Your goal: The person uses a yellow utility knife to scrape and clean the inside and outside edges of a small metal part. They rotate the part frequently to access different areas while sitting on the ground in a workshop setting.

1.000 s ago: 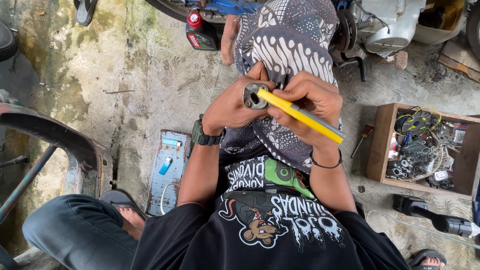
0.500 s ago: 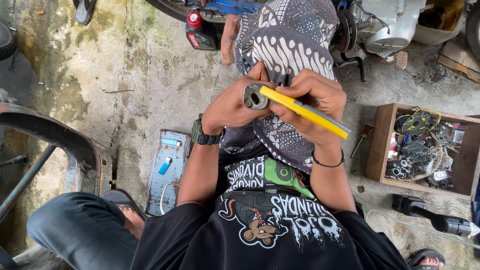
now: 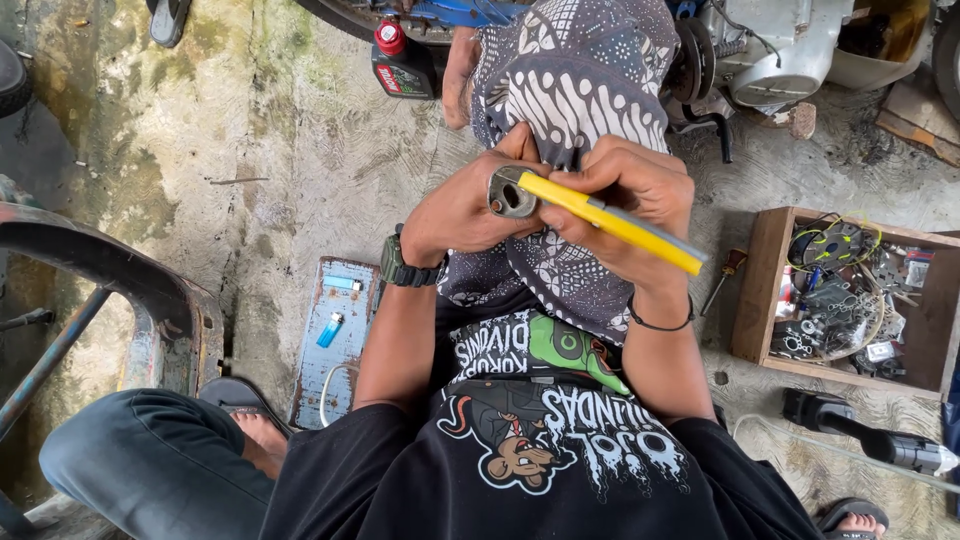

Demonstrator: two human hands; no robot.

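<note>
- A small grey metal part (image 3: 512, 192) with a rounded, hollowed face sits at mid-frame, held up over the person's lap above a patterned cloth (image 3: 580, 90) draped across the knees.
- The left hand (image 3: 462, 212) closes round the metal part from the left and below; its fingers (image 3: 520, 150) curl over the top and hide the back of it, so only the face toward the camera shows.
- A yellow utility knife (image 3: 610, 222) touches the metal part at its right edge and slants down to the right, its grey end sticking out past the hand.
- The right hand (image 3: 625, 190) grips the knife body, fingers wrapped over it from above, the thumb side pressed close to the left hand so the two hands touch around the part.
- A dark watch (image 3: 398, 262) sits on the left wrist and a thin black band (image 3: 660, 322) on the right.
- On the concrete floor (image 3: 250, 150) to the left of the left forearm lies a worn blue flat tray (image 3: 335, 340) with a small blue lighter (image 3: 329, 329) on it.
- To the right, well apart from the hands, a wooden box (image 3: 755, 290) holds wires and small metal bits, and a screwdriver (image 3: 722, 280) lies just beside its left wall.
- At the top, beyond the cloth, stand a black oil bottle with a red cap (image 3: 400, 60) and a pale engine casing (image 3: 780, 45).
- A black tool (image 3: 860, 430) lies on the floor at lower right.
</note>
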